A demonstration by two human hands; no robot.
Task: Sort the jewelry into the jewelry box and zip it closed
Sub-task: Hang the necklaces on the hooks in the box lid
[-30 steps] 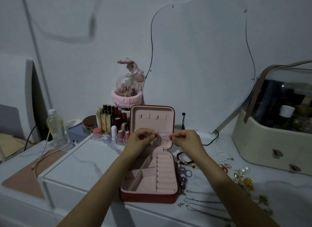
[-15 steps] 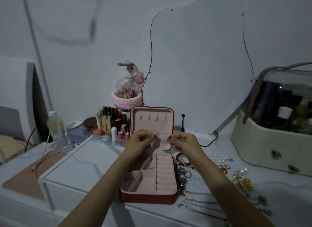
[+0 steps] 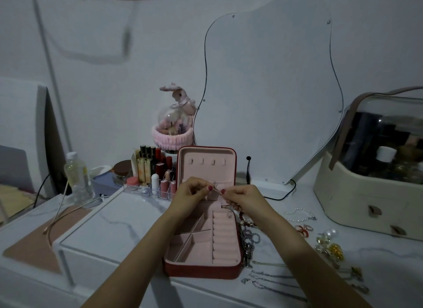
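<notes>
Left of centre, a bare stretch of the white marble tabletop [image 3: 109, 234] lies open beside the jewelry box [image 3: 202, 265], giving a hand free passage from the lower left. The box's raised lid [image 3: 207, 168] walls off the way straight back. Behind it to the left, the lipstick organizer [image 3: 153, 181] and a clear bottle [image 3: 76, 177] crowd the rear edge. At lower right, loose chains [image 3: 270, 282] and earrings [image 3: 329, 246] litter the surface right up against the box. The cream cosmetic case [image 3: 366, 202] blocks the far right.
</notes>
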